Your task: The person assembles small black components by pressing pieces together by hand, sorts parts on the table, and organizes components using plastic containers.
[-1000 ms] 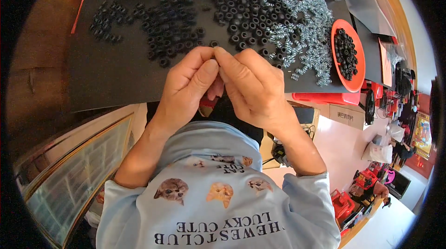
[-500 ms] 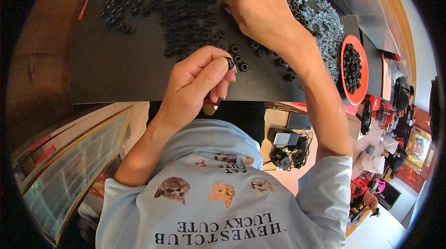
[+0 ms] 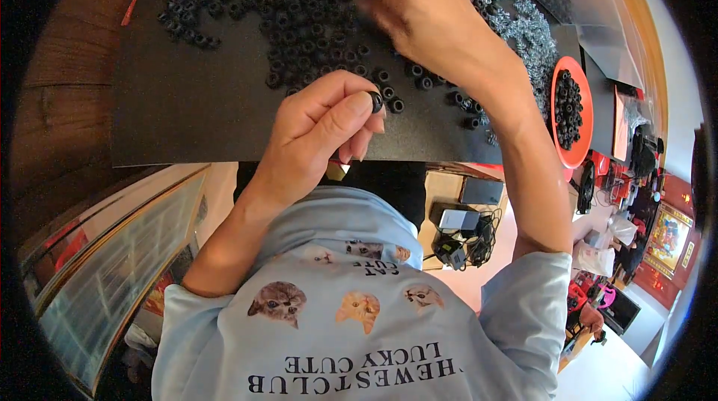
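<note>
While left hand (image 3: 318,120) close in, right hand (image 3: 422,16) farther forward.

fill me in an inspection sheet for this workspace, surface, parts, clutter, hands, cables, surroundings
surface: dark tabletop, strewn with small pieces
job's things: loose black ring-shaped parts spread across it; silvery coiled pieces piled toward the right; orange-red dish at the right holding more black parts
clutter: pale boxy device beyond the table's near edge
hands: left hand pinches one black part between thumb and fingers; right hand is over the loose parts, fingertips blurred, grip unclear
cables: black tangle beside the device
surroundings: framed glass panel at lower left; white bags at right
</note>
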